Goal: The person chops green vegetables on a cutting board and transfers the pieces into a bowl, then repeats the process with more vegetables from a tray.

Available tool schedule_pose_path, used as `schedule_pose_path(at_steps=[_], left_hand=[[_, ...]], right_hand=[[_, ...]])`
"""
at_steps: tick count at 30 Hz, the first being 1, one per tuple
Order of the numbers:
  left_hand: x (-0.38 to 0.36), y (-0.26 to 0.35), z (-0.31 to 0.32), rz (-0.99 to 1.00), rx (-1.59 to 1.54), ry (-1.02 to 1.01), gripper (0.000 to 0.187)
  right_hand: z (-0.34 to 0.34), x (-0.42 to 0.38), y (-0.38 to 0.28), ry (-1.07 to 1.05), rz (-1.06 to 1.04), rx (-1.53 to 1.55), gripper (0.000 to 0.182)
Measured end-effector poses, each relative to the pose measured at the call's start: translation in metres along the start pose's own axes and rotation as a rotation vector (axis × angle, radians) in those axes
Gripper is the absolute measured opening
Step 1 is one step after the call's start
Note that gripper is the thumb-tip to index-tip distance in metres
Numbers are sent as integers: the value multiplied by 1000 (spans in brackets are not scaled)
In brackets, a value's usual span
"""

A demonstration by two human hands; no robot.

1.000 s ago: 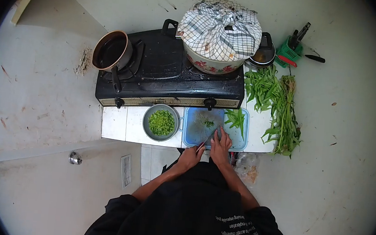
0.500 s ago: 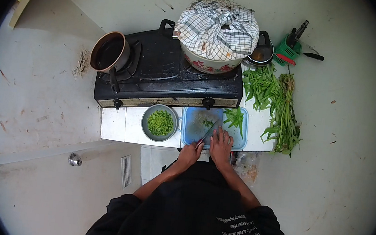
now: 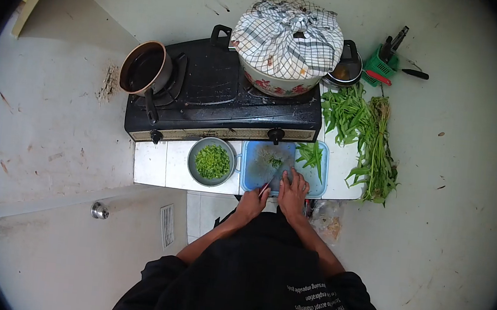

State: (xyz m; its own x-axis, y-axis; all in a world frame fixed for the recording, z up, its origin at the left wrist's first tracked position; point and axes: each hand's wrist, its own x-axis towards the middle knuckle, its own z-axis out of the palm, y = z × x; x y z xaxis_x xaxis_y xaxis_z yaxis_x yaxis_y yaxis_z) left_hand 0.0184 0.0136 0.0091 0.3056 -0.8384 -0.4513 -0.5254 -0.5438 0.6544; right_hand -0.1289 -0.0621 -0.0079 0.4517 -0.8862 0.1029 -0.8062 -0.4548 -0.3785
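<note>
My left hand (image 3: 252,204) is closed around the reddish handle of a knife (image 3: 265,188). The knife's blade barely shows against the blue cutting board (image 3: 250,183). On the board's right half rests my right hand (image 3: 292,194), its fingers bent down and close together; whatever lies under them is hidden. Just beyond the knife sits a small heap of chopped greens (image 3: 275,163). Uncut green leaves (image 3: 310,155) lie at the board's upper right. A grey bowl (image 3: 190,172) to the left contains chopped greens (image 3: 212,161).
Behind the board stands a black two-burner stove (image 3: 204,82) with a saucepan (image 3: 163,79) and a cloth-covered pot (image 3: 279,87). Leafy bunches (image 3: 378,152) lie on the white tiled counter (image 3: 151,163). A green basket (image 3: 379,66) with utensils is at the back right.
The knife blade, clearly visible before beside my right hand, is now hardly discernible. My right hand has shifted very slightly to the right. The bowl and leaves stay in place.
</note>
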Motion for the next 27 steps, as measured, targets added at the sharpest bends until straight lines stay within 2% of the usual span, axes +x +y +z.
schedule_pose_path(at_steps=[7,13,21,25,27], left_hand=[[-5,4,-3,2,-84,-119,53],[-9,8,-5,38,-130,-120,52],[2,3,3,-14,-44,23,53],[0,12,-11,-40,-20,110,54],[-2,11,-9,10,-28,86,54]], right_hand=[[-3,-3,4,-27,28,74,38],[0,-4,6,-35,17,68,40],[-1,-4,4,-3,8,60,38],[-7,-1,9,43,29,150,34],[-11,3,14,87,57,201,33]])
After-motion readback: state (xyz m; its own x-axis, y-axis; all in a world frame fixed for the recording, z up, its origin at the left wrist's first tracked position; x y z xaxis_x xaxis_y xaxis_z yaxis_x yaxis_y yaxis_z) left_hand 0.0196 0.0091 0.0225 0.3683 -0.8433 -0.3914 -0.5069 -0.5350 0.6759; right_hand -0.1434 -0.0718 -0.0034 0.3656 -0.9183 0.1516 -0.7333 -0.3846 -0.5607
